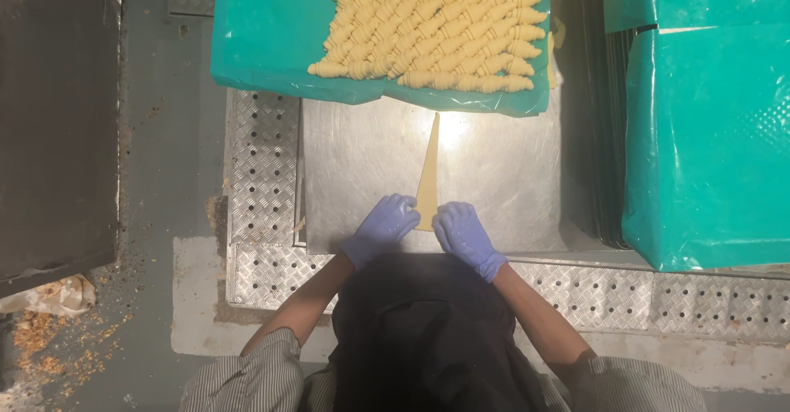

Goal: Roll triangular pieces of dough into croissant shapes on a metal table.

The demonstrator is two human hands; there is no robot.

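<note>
Looking straight down past the black apron (428, 330), I see both blue-gloved hands set at the wide base of one long, pale triangle of raw dough (429, 173); the left hand (385, 224) is curled, fingers bent down onto the near-left corner of the base; the right hand (462, 229) is curled the same way on the near-right corner; neither is closed around the dough, both press on it from above, and whether the base has begun to fold over I cannot tell, since the fingers cover it.

The triangle lies flat on the bare stainless steel surface (362, 165), its base toward me and its narrow tip pointing away, the tip ending just short of the tray beyond; most of its length is plainly unrolled, so by my reading this piece is at the very beginning of being shaped.

Farther off, a tray lined with teal plastic sheet (263, 25) holds a dense block of shaped, rolled dough crescents (436, 25), packed touching in slanted rows; they fill its right part, while the left part of the sheet is bare; so a good many pieces are done and room is left for more.

To the right, teal plastic-covered stacks (708, 132) stand; their contents are hidden.
</note>
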